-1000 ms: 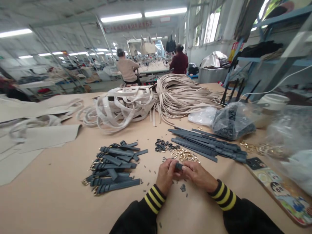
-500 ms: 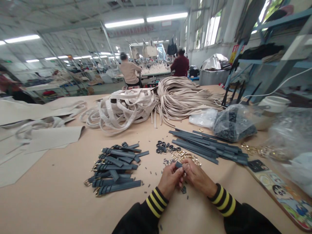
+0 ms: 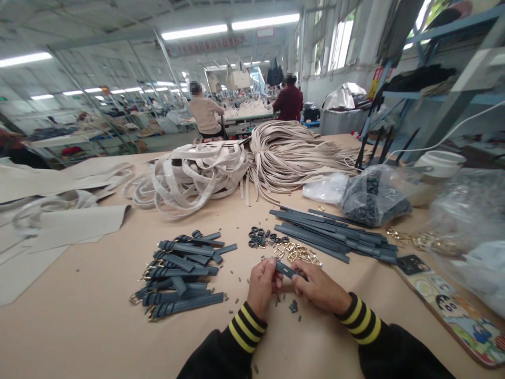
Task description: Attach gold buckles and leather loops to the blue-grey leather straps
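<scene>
A short dark blue strap (image 3: 284,269) with a small slot in it is stretched between my two hands. My left hand (image 3: 262,287) pinches its left end, and the fingers of my right hand (image 3: 321,287) are closed on the other end. Just beyond them lie gold rectangular buckles (image 3: 295,251) and small dark loops (image 3: 258,237). Tiny dark pieces (image 3: 293,306) are scattered on the tabletop below my hands. On the left is a pile of dark blue straps fitted with buckles (image 3: 183,273). Long dark blue strips (image 3: 335,237) lie at the right.
Bundles of beige straps (image 3: 284,152) and white bands (image 3: 193,176) lie at the back. Beige sheets (image 3: 79,221) cover the left side. Plastic bags (image 3: 374,197), a white tub (image 3: 440,163) and a cartoon-printed board (image 3: 453,310) stand or lie at the right. Two people sit beyond the table.
My hands have moved apart, and more of the strap between them shows, including its slot. The whole view has shifted slightly.
</scene>
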`<action>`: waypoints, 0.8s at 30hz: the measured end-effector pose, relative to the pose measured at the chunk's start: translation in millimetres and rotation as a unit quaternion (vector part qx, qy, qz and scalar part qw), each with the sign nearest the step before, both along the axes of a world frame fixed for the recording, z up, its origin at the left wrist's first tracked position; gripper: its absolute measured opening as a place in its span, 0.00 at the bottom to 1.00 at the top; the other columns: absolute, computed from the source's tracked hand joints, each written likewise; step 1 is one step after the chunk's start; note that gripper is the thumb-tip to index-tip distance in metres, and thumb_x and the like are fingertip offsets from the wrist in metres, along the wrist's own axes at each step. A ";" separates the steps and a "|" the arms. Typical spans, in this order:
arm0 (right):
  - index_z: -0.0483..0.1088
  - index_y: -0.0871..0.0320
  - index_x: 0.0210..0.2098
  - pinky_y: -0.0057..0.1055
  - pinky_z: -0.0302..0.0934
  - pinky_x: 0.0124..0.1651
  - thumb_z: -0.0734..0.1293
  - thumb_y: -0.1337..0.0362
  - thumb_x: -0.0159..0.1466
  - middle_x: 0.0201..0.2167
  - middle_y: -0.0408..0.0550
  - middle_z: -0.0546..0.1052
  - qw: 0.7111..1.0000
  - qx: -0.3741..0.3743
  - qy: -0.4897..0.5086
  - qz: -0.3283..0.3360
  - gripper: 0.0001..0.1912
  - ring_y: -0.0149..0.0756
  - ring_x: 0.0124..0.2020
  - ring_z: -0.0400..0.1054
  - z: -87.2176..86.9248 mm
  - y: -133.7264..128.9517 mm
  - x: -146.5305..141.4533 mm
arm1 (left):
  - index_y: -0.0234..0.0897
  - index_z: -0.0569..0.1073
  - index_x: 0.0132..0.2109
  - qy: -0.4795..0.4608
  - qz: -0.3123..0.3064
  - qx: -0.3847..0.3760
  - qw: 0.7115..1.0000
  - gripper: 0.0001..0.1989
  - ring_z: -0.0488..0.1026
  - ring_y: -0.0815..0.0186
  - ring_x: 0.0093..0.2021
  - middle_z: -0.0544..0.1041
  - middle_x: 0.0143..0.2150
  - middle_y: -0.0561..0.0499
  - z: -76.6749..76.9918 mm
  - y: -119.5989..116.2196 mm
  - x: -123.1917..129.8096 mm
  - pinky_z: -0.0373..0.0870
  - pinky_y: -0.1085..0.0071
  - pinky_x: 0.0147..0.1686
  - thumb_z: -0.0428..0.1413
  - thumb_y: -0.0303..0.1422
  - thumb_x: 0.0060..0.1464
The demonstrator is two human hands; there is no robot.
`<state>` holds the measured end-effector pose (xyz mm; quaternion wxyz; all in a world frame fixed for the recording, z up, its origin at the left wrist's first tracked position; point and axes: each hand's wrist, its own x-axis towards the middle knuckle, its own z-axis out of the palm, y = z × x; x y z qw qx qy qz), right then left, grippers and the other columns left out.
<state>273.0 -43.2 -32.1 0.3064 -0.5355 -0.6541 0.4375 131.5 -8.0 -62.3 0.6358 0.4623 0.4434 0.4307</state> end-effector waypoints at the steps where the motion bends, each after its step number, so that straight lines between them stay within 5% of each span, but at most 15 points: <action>1: 0.60 0.57 0.30 0.22 0.54 0.21 0.55 0.70 0.58 0.20 0.38 0.69 1.000 -0.026 0.017 0.005 0.05 0.26 0.16 0.61 0.0 -0.2 0.4 | 0.34 0.63 0.25 -0.020 0.007 -0.005 1.000 0.17 0.58 0.77 0.14 0.64 0.16 0.57 0.6 0.9 -0.7 0.54 0.80 0.14 0.50 0.45 0.49; 5: 0.60 0.58 0.28 0.23 0.55 0.24 0.56 0.72 0.56 0.20 0.40 0.70 1.000 -0.017 0.014 -0.022 0.05 0.27 0.18 0.63 -3.3 3.7 5.3 | 0.33 0.65 0.28 -0.006 -0.028 -0.009 1.000 0.17 0.61 0.74 0.17 0.65 0.20 0.55 7.2 9.9 -5.7 0.59 0.78 0.17 0.47 0.45 0.51; 8: 0.63 0.59 0.29 0.25 0.56 0.28 0.57 0.69 0.57 0.19 0.40 0.69 0.995 0.039 -0.002 -0.089 0.05 0.30 0.23 0.64 -6.5 9.2 12.1 | 0.33 0.68 0.36 0.128 -0.059 0.119 0.983 0.15 0.66 0.70 0.26 0.69 0.29 0.50 16.2 24.9 -8.1 0.64 0.74 0.24 0.45 0.41 0.53; 11: 0.64 0.59 0.31 0.26 0.56 0.28 0.56 0.65 0.59 0.19 0.40 0.67 0.991 0.050 -0.001 -0.124 0.07 0.31 0.22 0.63 -9.0 12.7 17.4 | 0.36 0.69 0.38 0.286 -0.136 0.310 0.896 0.09 0.66 0.65 0.37 0.69 0.37 0.47 23.4 42.5 -5.4 0.64 0.70 0.37 0.47 0.31 0.52; 13: 0.64 0.59 0.30 0.26 0.56 0.29 0.56 0.65 0.59 0.19 0.40 0.67 0.991 0.052 -0.003 -0.126 0.07 0.31 0.23 0.64 -10.1 13.2 18.8 | 0.36 0.69 0.35 0.372 -0.206 0.360 0.831 0.07 0.65 0.64 0.39 0.68 0.37 0.47 24.8 52.7 -2.1 0.62 0.69 0.39 0.48 0.26 0.50; 16: 0.64 0.59 0.29 0.26 0.56 0.30 0.56 0.65 0.59 0.20 0.41 0.69 0.991 0.057 -0.002 -0.123 0.07 0.30 0.24 0.64 -11.7 13.0 18.6 | 0.36 0.67 0.33 0.460 -0.249 0.342 0.781 0.06 0.65 0.65 0.36 0.67 0.35 0.49 22.7 64.7 0.4 0.62 0.70 0.37 0.50 0.24 0.46; 24: 0.61 0.58 0.30 0.21 0.52 0.16 0.55 0.64 0.60 0.23 0.40 0.70 0.992 -0.016 0.038 -0.116 0.06 0.25 0.14 0.60 -18.6 11.8 15.1 | 0.37 0.62 0.28 0.491 -0.228 0.320 0.777 0.05 0.64 0.66 0.28 0.65 0.25 0.54 15.7 71.1 -4.9 0.59 0.72 0.28 0.53 0.29 0.44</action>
